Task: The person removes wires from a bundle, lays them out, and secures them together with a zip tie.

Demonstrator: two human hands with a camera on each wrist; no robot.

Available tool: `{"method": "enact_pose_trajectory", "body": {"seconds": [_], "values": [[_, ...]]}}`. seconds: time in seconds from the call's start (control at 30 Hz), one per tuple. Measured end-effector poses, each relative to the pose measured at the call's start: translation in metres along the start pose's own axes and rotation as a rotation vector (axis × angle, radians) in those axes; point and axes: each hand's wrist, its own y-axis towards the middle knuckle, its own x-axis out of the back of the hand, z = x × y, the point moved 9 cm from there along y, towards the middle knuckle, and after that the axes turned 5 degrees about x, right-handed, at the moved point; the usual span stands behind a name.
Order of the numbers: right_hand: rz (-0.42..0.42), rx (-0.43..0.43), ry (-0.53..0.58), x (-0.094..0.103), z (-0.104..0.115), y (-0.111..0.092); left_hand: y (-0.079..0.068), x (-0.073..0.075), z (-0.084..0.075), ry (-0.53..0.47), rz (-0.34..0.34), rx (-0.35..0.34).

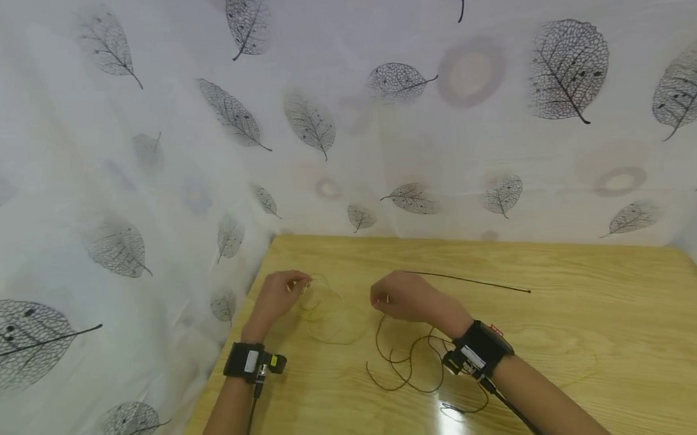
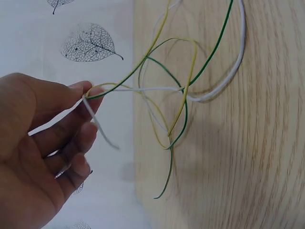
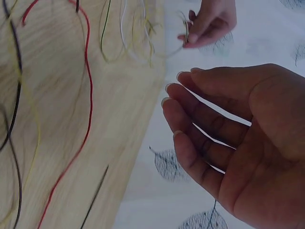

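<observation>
My left hand (image 1: 278, 297) pinches a white wire (image 2: 242, 38) and a green-and-yellow wire (image 2: 217, 47) between thumb and index finger. The white wire's short end hangs down from the pinch, while loops of both wires cross each other over the table. In the head view these pale loops (image 1: 344, 343) look faint. To the right, my right hand (image 1: 409, 296) hovers above the table with fingers loosely bent; the right wrist view shows nothing between its fingers (image 3: 205, 148). Under and beside it lie a red wire (image 3: 89, 95) and a black wire (image 3: 19, 57).
Dark tangled loops (image 1: 409, 360) lie in front of my right hand, and a straight dark strand (image 1: 467, 279) stretches behind it. The wooden table (image 1: 610, 303) meets a leaf-patterned covering (image 1: 350, 166) at its back and left edges.
</observation>
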Motion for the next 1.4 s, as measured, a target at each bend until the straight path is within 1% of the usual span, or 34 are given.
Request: {"method": "enact_pose_trajectory", "body": {"seconds": [0.07, 0.13, 0.2, 0.33, 0.37, 0.47, 0.6, 0.67, 0.8, 0.9, 1.0, 1.07, 1.13, 1.3, 1.4], "values": [[0.020, 0.007, 0.008, -0.008, 0.003, 0.009, 0.000, -0.002, 0.001, -0.009, 0.019, 0.000], [0.036, 0.012, 0.010, -0.015, 0.006, 0.017, -0.001, 0.000, 0.002, 0.003, 0.010, -0.005], [0.052, 0.012, 0.006, -0.020, 0.009, 0.024, -0.001, 0.004, 0.004, 0.027, -0.013, -0.012], [0.082, 0.006, -0.011, -0.024, 0.014, 0.035, -0.002, 0.017, 0.002, 0.088, -0.093, -0.046], [0.085, 0.004, -0.015, -0.024, 0.016, 0.037, -0.003, 0.020, -0.001, 0.099, -0.107, -0.060], [0.083, -0.017, -0.025, -0.021, 0.020, 0.045, -0.006, 0.025, -0.017, 0.126, -0.138, -0.148], [0.059, -0.060, -0.005, -0.016, 0.023, 0.056, -0.009, 0.024, -0.045, 0.132, -0.132, -0.300], [0.051, -0.099, -0.003, -0.016, 0.023, 0.061, -0.010, 0.022, -0.055, 0.130, -0.122, -0.347], [0.021, -0.161, -0.042, -0.016, 0.023, 0.066, -0.012, 0.019, -0.067, 0.159, -0.104, -0.397], [-0.019, -0.155, -0.100, -0.014, 0.026, 0.067, -0.015, 0.021, -0.074, 0.156, -0.108, -0.436], [-0.069, -0.135, -0.157, -0.010, 0.029, 0.063, -0.018, 0.025, -0.079, 0.122, -0.128, -0.472], [-0.093, -0.131, -0.193, -0.006, 0.028, 0.060, -0.019, 0.026, -0.077, 0.100, -0.133, -0.475], [-0.116, -0.127, -0.207, 0.001, 0.026, 0.055, -0.020, 0.028, -0.072, 0.091, -0.134, -0.452], [-0.192, -0.120, -0.222, 0.028, 0.019, 0.038, -0.023, 0.039, -0.050, 0.071, -0.146, -0.362], [-0.236, -0.124, -0.250, 0.046, 0.014, 0.027, -0.024, 0.045, -0.042, 0.064, -0.150, -0.347]]}}
